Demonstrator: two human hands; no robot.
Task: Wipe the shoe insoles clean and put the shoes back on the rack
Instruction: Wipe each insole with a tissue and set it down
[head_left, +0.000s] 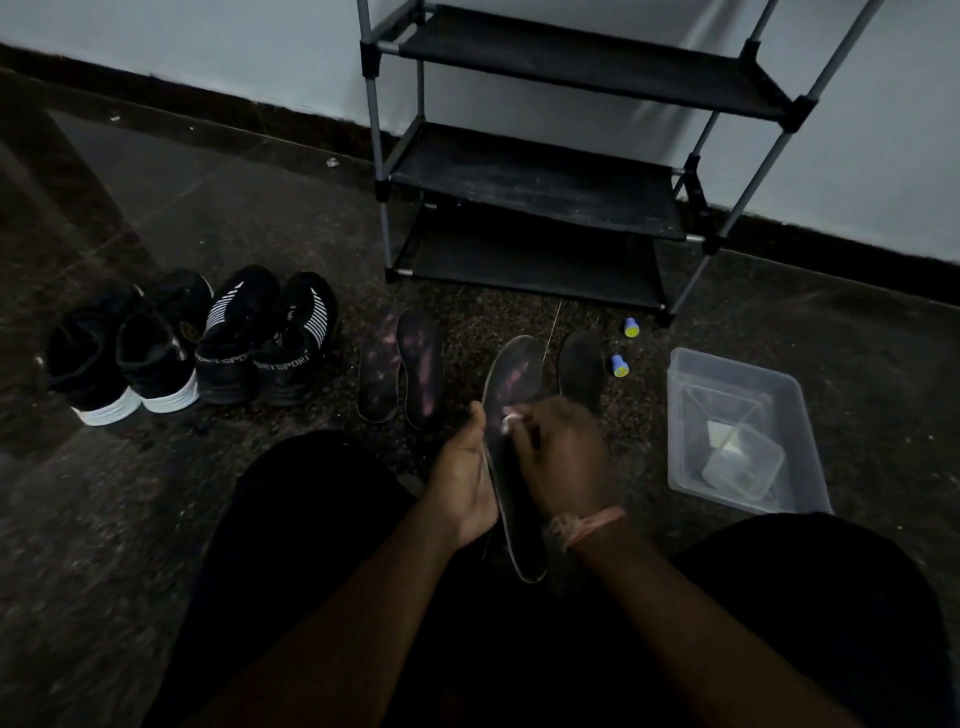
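left hand (465, 467) cups the insole (511, 431) from its left edge, fingers curled round the rim, heel end down over my lap, toe end up and away from me. right hand (558, 457) is bunched on the top face, pinching a small white bit (508, 418), likely the wipe; too dim and small to tell for sure. step in hand: wiping this one. best to keep the left grip firm so the insole doesn't flex, stroke heel to toe, and cover the worn pinkish patch near the toe end. just beyond, one dark insole (582, 371) lies on the floor (156, 519); two more insoles (402, 366) lie side by side to the left. clear tub (748, 431) on the right, two small blue caps (623, 345) near it. four black shoes (192, 343) in a row far left. rack (545, 156) at the wall, shelves bare, so returning shoes looks not yet started.
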